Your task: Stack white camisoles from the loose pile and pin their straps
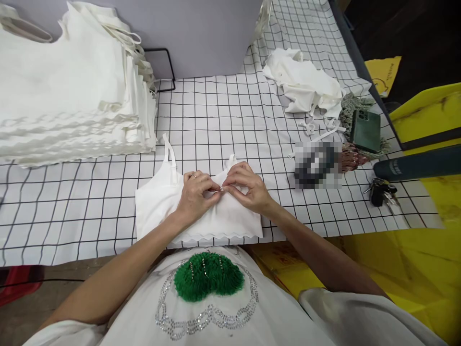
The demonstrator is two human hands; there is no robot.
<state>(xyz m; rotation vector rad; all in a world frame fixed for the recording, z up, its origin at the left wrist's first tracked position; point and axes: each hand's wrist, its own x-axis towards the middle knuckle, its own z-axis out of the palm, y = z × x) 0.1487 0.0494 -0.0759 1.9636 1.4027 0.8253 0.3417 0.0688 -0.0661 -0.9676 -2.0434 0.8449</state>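
A white bra top point(223, 221) lies flat near the table's front edge, its scalloped hem toward me and its left strap point(169, 154) stretched upward on the cloth. My left hand point(198, 192) is closed in a pinch at the middle of the neckline. Opposite it, my right hand point(248, 187) pinches the same spot, fingertips almost meeting the left ones. Between them shows a tiny white piece with a thin line like a thread; it is too small to make out. My hands partly hide the neckline and the right strap.
A tall stack of white garments point(72, 96) stands at the left, beside a grey box point(201, 38) and a black wire stand point(173, 72). At right lie crumpled white garments point(306, 81), a green phone point(365, 129), a dark bottle point(421, 163) and keys point(383, 192).
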